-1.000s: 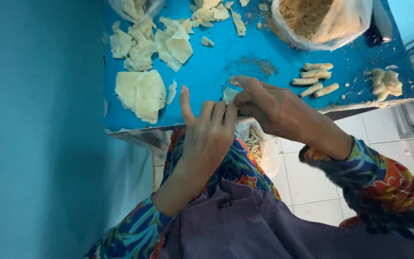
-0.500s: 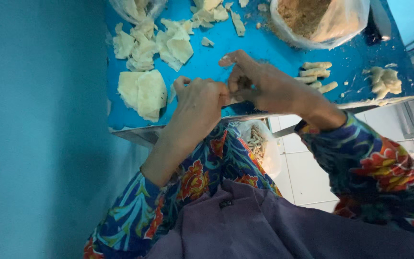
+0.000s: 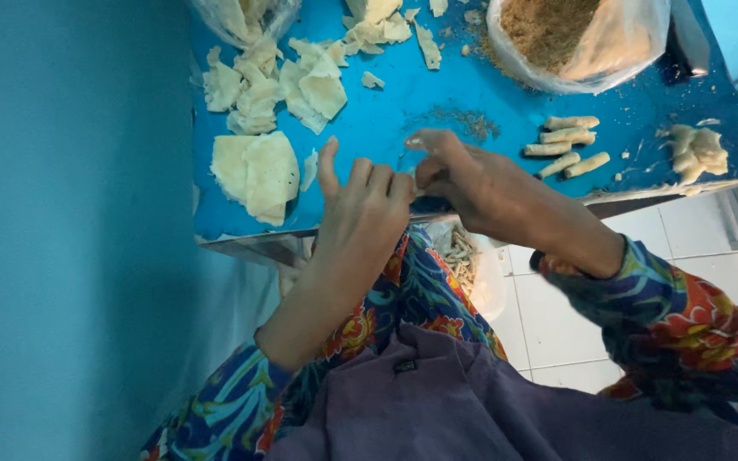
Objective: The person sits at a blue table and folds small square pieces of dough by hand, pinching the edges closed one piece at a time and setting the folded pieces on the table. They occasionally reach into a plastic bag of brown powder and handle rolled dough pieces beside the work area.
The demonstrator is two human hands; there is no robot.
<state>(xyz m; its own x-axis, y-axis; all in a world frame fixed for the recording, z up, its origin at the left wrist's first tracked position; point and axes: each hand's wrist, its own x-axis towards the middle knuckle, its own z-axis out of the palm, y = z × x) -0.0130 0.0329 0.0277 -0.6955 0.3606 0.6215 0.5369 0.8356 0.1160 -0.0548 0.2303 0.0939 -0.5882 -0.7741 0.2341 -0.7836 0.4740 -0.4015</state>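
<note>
Seen from above, a person in bright floral sleeves worked at the near edge of a blue table [image 3: 489, 94]. The left hand [image 3: 360, 213] and right hand [image 3: 480, 183] met at the fingertips, pressed together around a small pale piece of dough [image 3: 413, 181] that was almost wholly hidden between them; how tightly each hand pinched it could not be told. Half a second before, the hands had been farther over the table and closer to the flat wrappers; by this moment they had drawn back to the table's edge, and the left thumb stood up, apart from the curled fingers. Left of the hands lay a stack of flat pale wrappers [image 3: 254, 171], with torn wrapper scraps [image 3: 292, 81] beyond it. To the right lay a row of finished rolls [image 3: 567, 145], unmoved, and behind them a clear bag of brown crumbs [image 3: 574, 34]. A container of rolls [image 3: 463, 256] sat below the table edge.
</note>
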